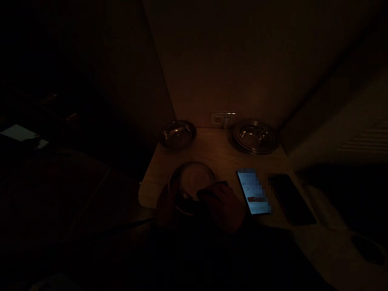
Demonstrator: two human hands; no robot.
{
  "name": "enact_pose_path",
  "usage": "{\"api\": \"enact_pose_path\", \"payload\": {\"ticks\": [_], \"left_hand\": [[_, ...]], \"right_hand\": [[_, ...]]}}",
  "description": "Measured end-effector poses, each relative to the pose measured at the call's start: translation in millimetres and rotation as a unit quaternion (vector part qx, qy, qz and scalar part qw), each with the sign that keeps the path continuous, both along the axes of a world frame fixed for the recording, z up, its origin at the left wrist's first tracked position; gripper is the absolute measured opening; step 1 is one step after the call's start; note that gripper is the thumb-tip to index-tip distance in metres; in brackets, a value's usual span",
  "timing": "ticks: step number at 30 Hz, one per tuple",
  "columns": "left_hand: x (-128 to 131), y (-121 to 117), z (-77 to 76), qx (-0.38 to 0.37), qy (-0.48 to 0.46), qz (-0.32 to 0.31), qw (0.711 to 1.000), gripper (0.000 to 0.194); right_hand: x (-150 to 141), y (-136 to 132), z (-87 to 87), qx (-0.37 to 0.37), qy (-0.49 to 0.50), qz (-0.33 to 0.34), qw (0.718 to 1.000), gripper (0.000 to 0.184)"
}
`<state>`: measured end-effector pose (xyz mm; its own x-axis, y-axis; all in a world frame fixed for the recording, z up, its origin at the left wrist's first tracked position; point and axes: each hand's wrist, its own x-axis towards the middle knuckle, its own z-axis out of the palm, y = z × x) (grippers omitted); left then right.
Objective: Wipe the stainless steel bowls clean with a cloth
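The scene is very dark. A round metal bowl (197, 178) is at the near edge of the small wooden table, its pale round middle catching some light. Whether I see its inside or its underside, I cannot tell. My left hand (166, 206) grips the bowl's left side, with the fingers mostly in shadow. At the bowl's right side, my right hand (226, 206) is closed on a dark, cloth-like piece (203, 194) that meets the bowl's surface. The exact shape of that piece is lost in the dark.
Another metal bowl (178, 135) stands at the table's back left, and stacked metal dishes (256, 137) at the back right. A lit phone (254, 194) lies right of my right hand, beside a dark phone-like slab (294, 198). A socket (222, 119) is on the wall behind the wooden table (212, 141).
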<state>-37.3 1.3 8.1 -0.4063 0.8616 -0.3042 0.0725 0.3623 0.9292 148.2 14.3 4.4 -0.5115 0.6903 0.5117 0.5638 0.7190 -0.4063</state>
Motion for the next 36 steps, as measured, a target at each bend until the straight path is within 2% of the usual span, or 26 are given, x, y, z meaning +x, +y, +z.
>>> {"api": "enact_pose_path", "payload": {"ticks": [3, 6, 8, 10, 13, 15, 19, 22, 24, 29, 33, 36], "left_hand": [[3.5, 2.0, 9.0, -0.036, 0.011, 0.01, 0.999, 0.042], [2.8, 1.9, 13.5, -0.01, 0.022, 0.001, 1.0, 0.043], [1.1, 1.7, 11.8, -0.015, -0.009, 0.013, 1.0, 0.037], [0.3, 2.3, 7.1, -0.041, -0.054, 0.029, 0.997, 0.034], [2.3, 3.9, 1.1, -0.062, -0.091, 0.041, 0.993, 0.047], [4.8, 4.2, 1.0, -0.065, -0.095, 0.044, 0.992, 0.051], [5.1, 1.4, 7.1, -0.047, -0.068, 0.037, 0.996, 0.05], [0.8, -0.5, 10.8, -0.037, -0.031, 0.032, 0.998, 0.038], [-0.5, 0.0, 12.8, -0.041, -0.016, 0.03, 0.999, 0.033], [8.5, 5.1, 21.3, -0.075, -0.058, 0.021, 0.995, 0.042], [12.4, 4.2, 25.3, -0.068, -0.058, 0.039, 0.995, 0.038], [6.6, 2.1, 20.4, -0.068, -0.06, 0.045, 0.995, 0.04]], "right_hand": [[-7.6, 3.1, 2.2, -0.01, -0.003, 0.004, 1.0, 0.023], [-28.2, 8.7, 4.3, 0.005, 0.006, 0.01, 1.0, 0.02], [-31.9, 9.0, 3.6, 0.015, 0.01, 0.012, 1.0, 0.019], [-22.3, 5.5, 1.2, 0.015, 0.014, 0.021, 1.0, 0.02], [0.7, -1.2, -2.2, 0.001, 0.016, 0.021, 1.0, 0.023], [4.5, -2.2, -2.0, -0.003, 0.015, 0.007, 1.0, 0.025], [-25.3, 7.4, 4.0, 0.007, 0.023, -0.004, 1.0, 0.021], [-41.8, 10.7, 7.3, -0.002, 0.014, -0.004, 1.0, 0.021], [-35.3, 5.5, 6.0, -0.004, 0.014, -0.003, 1.0, 0.022], [-5.4, -8.3, 0.6, -0.007, 0.022, -0.019, 1.0, 0.025], [-27.4, 6.1, 8.5, -0.009, 0.016, -0.039, 0.999, 0.021], [-46.5, 14.8, 14.2, -0.009, 0.002, -0.016, 1.0, 0.019]]}}
